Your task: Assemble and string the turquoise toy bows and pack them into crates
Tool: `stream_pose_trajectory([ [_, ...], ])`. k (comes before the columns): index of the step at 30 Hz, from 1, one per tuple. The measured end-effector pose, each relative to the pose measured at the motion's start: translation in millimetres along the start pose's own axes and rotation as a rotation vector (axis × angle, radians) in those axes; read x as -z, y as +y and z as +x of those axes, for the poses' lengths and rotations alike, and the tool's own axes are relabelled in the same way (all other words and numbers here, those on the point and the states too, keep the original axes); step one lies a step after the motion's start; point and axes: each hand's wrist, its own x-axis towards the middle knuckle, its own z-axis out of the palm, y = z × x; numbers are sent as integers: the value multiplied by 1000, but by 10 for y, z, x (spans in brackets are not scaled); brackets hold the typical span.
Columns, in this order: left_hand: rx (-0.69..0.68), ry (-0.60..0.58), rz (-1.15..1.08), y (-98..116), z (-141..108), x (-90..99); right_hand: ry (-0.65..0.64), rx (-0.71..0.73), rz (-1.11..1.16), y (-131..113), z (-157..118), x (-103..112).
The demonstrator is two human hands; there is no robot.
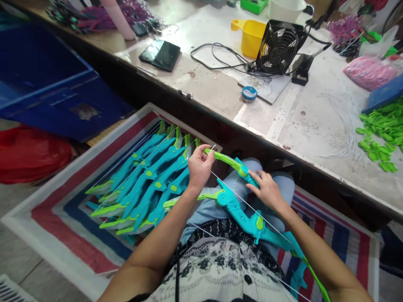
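My left hand [200, 165] pinches the green end of a toy bow [228, 159], and a short white string end sticks up between the fingertips. On the bow's turquoise part, my right hand [267, 188] grips with thumb and fingertips, the other fingers loosely spread. A second turquoise and green toy bow [239, 206] lies across my lap below both hands. White string [248, 204] runs slantwise over it; which bow it belongs to I cannot tell. My left forearm partly covers the second bow's green end.
Left of me, several finished-looking toy bows [157, 174] lie side by side in a striped-lined tray [63, 209]. The bench holds a black fan [278, 48], a blue round tin [249, 93], a yellow scoop [252, 37], white strings [348, 126] and green pieces [380, 130].
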Motion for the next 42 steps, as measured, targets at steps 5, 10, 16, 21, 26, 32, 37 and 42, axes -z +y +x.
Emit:
stream_pose_trajectory([
  [5,27,10,6,-75,-90,116,164,277,173,-507,701,125],
  [10,22,3,-54,-89,-119,155,33,415,473,-944,1358,72],
  [16,90,-13,-117,-252,-74,146,18,414,412,-1003,1427,82],
  [21,-112,-13,-56,-356,-53,92,157,312,326,-802,1656,292],
  [26,-200,-100,-50,-260,-32,78,460,77,510,-777,1703,452],
  [32,327,-243,-383,-44,184,201,378,255,767,-1309,1037,-59],
  [37,54,-92,-3,28,220,334,394,125,803,-1375,968,-421],
  [42,136,1,-176,62,95,313,407,64,844,-1442,1063,-424],
])
